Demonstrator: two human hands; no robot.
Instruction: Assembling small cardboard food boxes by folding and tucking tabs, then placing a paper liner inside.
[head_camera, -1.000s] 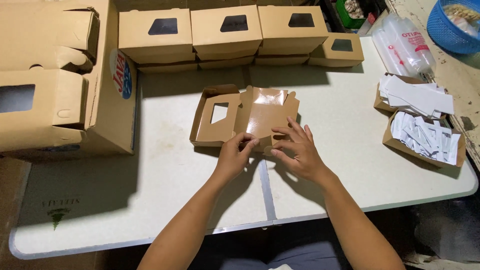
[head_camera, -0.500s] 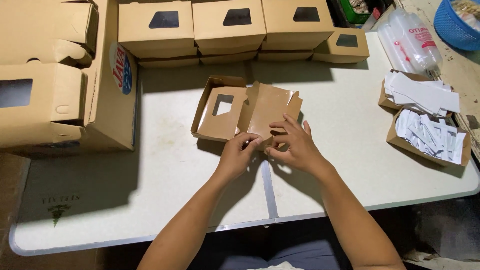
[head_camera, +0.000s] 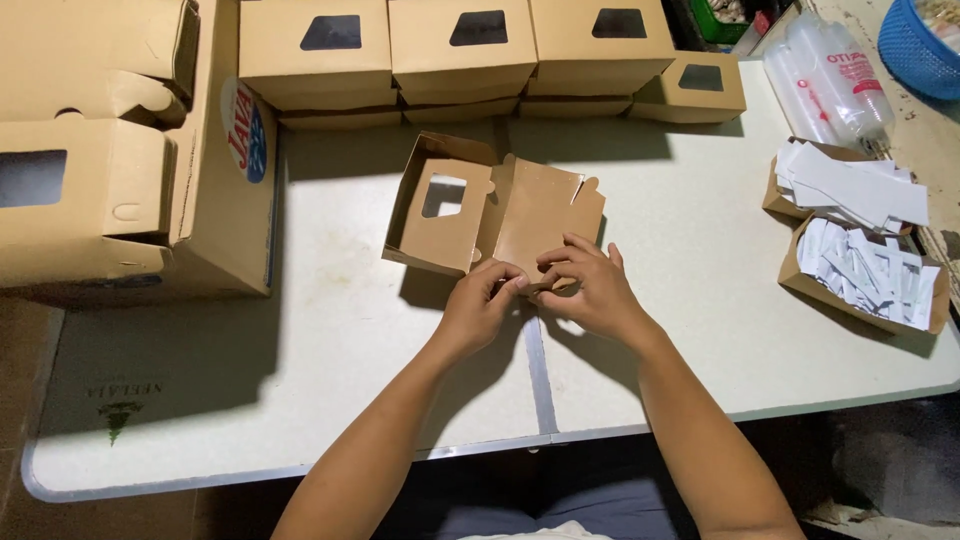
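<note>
Brown cardboard box (head_camera: 490, 215), half folded with a window cut in one panel, lies mid-bench (head_camera: 330, 340). Left hand (head_camera: 480, 305) and right hand (head_camera: 590, 290) both pinch its near flap edge, fingertips meeting. Finished boxes (head_camera: 460, 50) line the far edge.

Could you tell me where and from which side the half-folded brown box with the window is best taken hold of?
Probably at the near edge of the half-folded box, coming from the person's side. Its flaps point that way, and the left hand and right hand already pinch there. The far end faces a row of finished boxes, leaving less room on the table.
</note>
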